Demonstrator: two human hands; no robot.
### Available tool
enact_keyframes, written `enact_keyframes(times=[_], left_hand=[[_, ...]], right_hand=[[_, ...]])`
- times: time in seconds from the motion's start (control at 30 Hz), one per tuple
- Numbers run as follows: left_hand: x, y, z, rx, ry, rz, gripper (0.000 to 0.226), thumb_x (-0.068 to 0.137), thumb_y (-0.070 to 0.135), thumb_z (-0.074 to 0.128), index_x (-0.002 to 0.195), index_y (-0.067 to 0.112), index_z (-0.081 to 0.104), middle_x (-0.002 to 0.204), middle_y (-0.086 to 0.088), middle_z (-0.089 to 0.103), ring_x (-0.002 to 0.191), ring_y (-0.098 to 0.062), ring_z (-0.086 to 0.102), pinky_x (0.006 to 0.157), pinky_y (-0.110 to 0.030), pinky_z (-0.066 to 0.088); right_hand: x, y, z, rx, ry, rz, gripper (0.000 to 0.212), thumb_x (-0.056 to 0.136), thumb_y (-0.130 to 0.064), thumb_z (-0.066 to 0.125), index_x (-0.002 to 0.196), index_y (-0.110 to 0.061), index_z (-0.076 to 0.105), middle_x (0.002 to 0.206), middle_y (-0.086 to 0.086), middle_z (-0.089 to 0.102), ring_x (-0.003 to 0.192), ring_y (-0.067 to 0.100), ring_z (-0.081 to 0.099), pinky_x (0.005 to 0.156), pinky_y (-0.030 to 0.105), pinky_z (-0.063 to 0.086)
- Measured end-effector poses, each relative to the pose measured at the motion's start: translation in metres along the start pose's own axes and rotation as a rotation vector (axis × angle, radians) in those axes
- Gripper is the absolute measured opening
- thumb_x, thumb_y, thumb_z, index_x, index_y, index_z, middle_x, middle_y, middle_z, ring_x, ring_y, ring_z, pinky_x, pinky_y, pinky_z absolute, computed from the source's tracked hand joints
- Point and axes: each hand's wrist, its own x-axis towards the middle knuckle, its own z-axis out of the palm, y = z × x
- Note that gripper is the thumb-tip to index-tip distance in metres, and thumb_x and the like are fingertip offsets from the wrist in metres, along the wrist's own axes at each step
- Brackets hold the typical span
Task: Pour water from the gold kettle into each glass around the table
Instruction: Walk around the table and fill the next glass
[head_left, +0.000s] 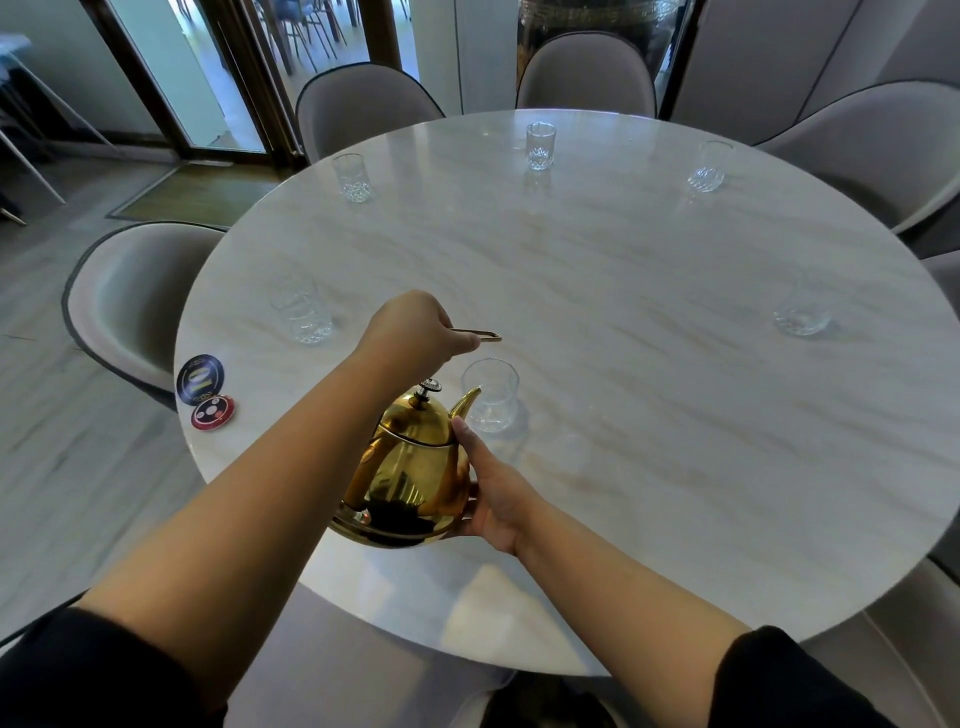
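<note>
Gold handle (483, 335) sits in the curled fingers of the left hand (415, 332), carrying the weight I'd guess. The gold kettle (410, 467) hangs over the surface (623, 312), spout by the nearest glass (490, 395); the right hand (498, 499) presses straight fingers on its side, probably steering the tilt.

The gold kettle (410, 467), polished and bulbous with a dark-knobbed lid, tips forward, with its curved spout at the rim of the nearest glass (491, 400). All upright and clear on the worktop (623, 364) are the left glass (302, 318), far-left glass (352, 177), far glass (540, 146), far-right glass (708, 167) and right glass (802, 314).
</note>
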Motion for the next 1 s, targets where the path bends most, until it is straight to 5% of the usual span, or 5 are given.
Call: enact_keyframes(times=[0.13,0.4,0.63,1.0], left_hand=[[-0.0008,-0.0001,-0.0008,-0.007,0.011,0.005,0.032,0.086,0.033,0.066,0.075,0.003,0.065,0.055,-0.004,0.050,0.046,-0.014,0.042,0.052,-0.025,0.036],[0.0005,-0.0013,-0.0015,-0.003,-0.002,0.005,0.033,0.087,0.032,0.066,0.064,0.008,0.061,0.054,-0.003,0.049,0.046,-0.014,0.043,0.050,-0.023,0.036],[0.0008,-0.0007,-0.0009,-0.004,0.007,0.014,0.033,0.087,0.032,0.066,0.067,0.005,0.062,0.053,-0.004,0.050,0.046,-0.015,0.043,0.050,-0.023,0.036],[-0.0035,-0.0083,-0.0018,-0.050,0.044,0.015,0.033,0.086,0.032,0.066,0.071,0.003,0.065,0.054,-0.004,0.051,0.048,-0.016,0.045,0.051,-0.024,0.037]], right_hand=[[-0.0007,-0.0008,0.0018,-0.001,0.004,0.010,0.039,0.086,-0.062,0.054,0.101,-0.027,0.056,0.124,0.015,0.058,0.119,0.040,0.056,0.087,0.053,0.052],[-0.0008,-0.0021,0.0009,0.017,0.000,0.010,0.045,0.088,-0.062,0.052,0.112,-0.024,0.054,0.104,0.007,0.062,0.110,0.036,0.059,0.085,0.052,0.052],[-0.0014,-0.0023,0.0020,0.008,0.004,0.026,0.055,0.085,-0.063,0.054,0.122,-0.022,0.050,0.125,0.014,0.058,0.119,0.039,0.057,0.089,0.054,0.052],[-0.0003,-0.0032,0.0002,-0.007,0.036,0.048,0.057,0.084,-0.063,0.057,0.121,-0.020,0.048,0.120,0.014,0.057,0.120,0.040,0.056,0.093,0.055,0.051]])
